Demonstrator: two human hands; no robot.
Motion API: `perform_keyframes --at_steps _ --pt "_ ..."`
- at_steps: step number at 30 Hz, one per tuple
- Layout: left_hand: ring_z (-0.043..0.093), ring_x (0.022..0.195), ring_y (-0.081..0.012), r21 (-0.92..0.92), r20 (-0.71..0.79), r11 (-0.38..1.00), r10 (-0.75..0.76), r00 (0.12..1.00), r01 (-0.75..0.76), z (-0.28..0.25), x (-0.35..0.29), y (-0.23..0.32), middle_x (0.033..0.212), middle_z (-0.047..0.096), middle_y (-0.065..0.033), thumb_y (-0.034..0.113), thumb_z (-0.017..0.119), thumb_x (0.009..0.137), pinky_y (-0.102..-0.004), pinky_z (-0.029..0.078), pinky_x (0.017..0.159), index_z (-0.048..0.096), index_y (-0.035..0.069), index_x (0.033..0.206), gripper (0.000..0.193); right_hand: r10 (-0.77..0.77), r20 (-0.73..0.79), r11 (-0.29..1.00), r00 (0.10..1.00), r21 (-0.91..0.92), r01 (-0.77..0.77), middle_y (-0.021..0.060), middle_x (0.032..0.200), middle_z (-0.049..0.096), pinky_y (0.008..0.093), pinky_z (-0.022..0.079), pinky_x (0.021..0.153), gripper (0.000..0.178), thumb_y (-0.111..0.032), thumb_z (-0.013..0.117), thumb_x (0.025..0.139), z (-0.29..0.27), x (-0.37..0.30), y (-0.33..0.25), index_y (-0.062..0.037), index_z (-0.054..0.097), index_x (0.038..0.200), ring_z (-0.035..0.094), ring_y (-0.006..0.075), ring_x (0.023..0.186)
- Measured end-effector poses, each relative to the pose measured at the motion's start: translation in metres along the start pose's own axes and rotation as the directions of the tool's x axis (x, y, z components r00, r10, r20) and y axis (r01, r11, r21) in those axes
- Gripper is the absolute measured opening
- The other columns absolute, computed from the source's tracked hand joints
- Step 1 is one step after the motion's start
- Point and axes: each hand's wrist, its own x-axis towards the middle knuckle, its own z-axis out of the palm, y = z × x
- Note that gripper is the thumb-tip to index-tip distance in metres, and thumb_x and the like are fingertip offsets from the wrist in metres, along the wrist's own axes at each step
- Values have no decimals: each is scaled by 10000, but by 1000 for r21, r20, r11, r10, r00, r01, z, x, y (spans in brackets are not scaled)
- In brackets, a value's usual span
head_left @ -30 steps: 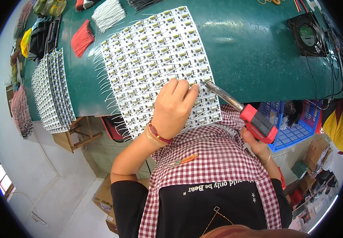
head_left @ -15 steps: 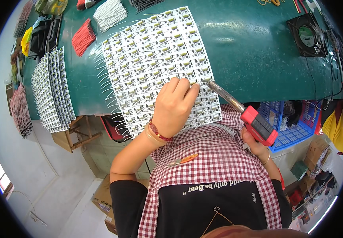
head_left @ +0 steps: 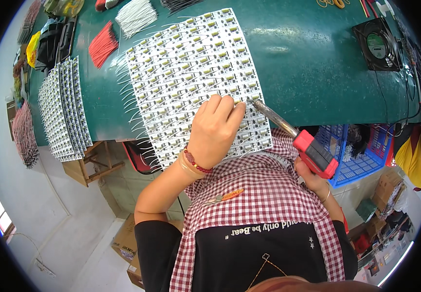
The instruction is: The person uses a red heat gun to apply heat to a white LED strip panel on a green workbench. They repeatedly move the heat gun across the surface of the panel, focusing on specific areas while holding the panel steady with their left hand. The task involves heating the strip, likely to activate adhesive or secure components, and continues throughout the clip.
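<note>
A large white panel of small circuit boards (head_left: 186,63) lies on the table, with pale wires (head_left: 131,104) fringing its left side. My left hand (head_left: 216,127) rests over the panel's lower right part, fingers curled and pinched together; whatever is between the fingertips is hidden. In my right hand (head_left: 311,176) is a red and black soldering iron (head_left: 316,155). Its metal barrel slants up and left, and its tip meets the panel just right of my left fingertips.
On the green table (head_left: 307,78) lie red wires (head_left: 103,45), white wires (head_left: 136,17) and a black fan (head_left: 376,45). More board panels (head_left: 63,109) overhang the table's front edge at left. A blue crate (head_left: 361,168) stands below at right.
The soldering iron and my right hand have shifted slightly left, bringing the tip nearer my left fingertips. My left hand has barely moved.
</note>
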Motion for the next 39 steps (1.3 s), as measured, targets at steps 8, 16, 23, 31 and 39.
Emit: perform_keyframes --at_steps 8,16,23,31,39 --pt "516 689 -205 10 13 1000 1 1000 -1 -1 0 0 725 454 -49 -23 642 689 -334 438 591 680 43 932 255 70 40 919 997 386 -80 73 788 616 308 468 606 151 -155 675 898 -3 1 -21 -13 637 934 585 175 670" --pt "527 708 -176 144 55 988 41 998 -49 -4 1 0 751 506 -14 34 658 747 -323 395 625 693 76 933 194 57 38 854 998 516 -68 48 754 605 286 474 629 196 -203 663 938 -2 8 -35 -18 612 903 564 126 683" --pt "545 737 -175 166 83 984 45 996 -58 -12 4 3 766 526 -9 36 655 740 -329 403 649 700 77 946 215 98 64 861 993 495 -117 38 784 613 284 472 640 177 -186 664 929 0 6 -31 -19 620 892 570 127 706" --pt "547 751 -189 90 62 994 57 996 -63 -17 15 -7 772 532 -20 7 641 709 -332 400 670 709 68 962 269 83 64 854 995 510 -104 33 819 614 291 471 659 128 -122 658 919 4 6 -23 -2 631 956 573 124 744" --pt "526 742 -203 36 80 998 50 996 -53 -10 15 -12 769 505 -32 -17 627 707 -340 405 674 693 62 945 260 148 40 949 988 274 -153 61 894 633 301 481 654 195 -63 694 841 7 -3 -9 5 650 1018 597 150 765"
